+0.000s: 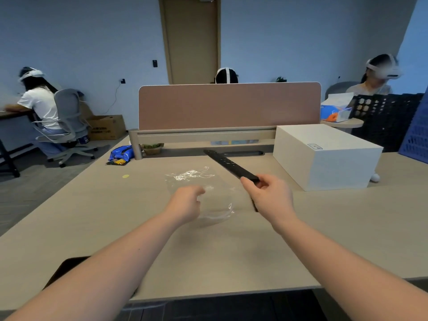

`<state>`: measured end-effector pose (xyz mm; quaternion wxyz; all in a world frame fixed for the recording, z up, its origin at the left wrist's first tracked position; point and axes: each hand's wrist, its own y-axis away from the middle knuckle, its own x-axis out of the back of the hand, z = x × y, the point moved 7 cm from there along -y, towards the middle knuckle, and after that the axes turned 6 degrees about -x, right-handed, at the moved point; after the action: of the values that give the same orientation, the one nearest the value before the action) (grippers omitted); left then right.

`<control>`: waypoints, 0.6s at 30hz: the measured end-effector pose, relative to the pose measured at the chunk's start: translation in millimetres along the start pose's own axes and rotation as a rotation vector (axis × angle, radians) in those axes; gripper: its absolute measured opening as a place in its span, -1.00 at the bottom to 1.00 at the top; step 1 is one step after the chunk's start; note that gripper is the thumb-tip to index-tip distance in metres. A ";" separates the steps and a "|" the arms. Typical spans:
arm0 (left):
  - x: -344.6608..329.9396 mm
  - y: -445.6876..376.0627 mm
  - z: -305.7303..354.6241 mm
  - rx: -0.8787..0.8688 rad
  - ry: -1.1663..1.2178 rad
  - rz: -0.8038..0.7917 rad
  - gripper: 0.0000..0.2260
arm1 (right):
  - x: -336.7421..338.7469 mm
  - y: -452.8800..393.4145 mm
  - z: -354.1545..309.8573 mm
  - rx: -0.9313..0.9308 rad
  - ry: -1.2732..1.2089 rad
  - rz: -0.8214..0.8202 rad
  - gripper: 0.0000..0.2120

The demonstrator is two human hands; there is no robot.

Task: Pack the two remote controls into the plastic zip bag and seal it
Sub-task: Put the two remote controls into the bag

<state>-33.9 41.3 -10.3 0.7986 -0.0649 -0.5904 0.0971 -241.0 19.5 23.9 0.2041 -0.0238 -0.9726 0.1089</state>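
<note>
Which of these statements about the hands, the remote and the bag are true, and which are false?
1. The right hand holds a black remote control by its near end. True.
2. The remote control is already inside the plastic zip bag. False: it is outside the bag, lifted above the desk.
3. The left hand is at the near side of the bag. True.
4. The bag is opaque and blue. False: it is clear plastic.
5. A white box stands to the left of the bag. False: it stands to the right.
</note>
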 end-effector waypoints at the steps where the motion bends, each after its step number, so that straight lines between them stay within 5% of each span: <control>1: 2.6 -1.1 -1.9 0.033 0.046 0.030 -0.67 | 5.8 7.5 -3.4 0.015 0.014 -0.038 -0.68; 9: 20.5 -3.9 0.9 0.093 0.164 0.193 -0.68 | 22.8 40.7 9.5 0.057 0.361 -0.145 -0.67; 18: 19.9 -0.9 14.9 0.029 0.042 0.182 -0.67 | -7.2 52.3 0.2 0.123 0.374 -0.125 -0.66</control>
<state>-42.4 45.0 12.8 0.7995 -0.1086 -0.5637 0.1766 -234.3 69.8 9.2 0.3885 0.0294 -0.9088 0.1490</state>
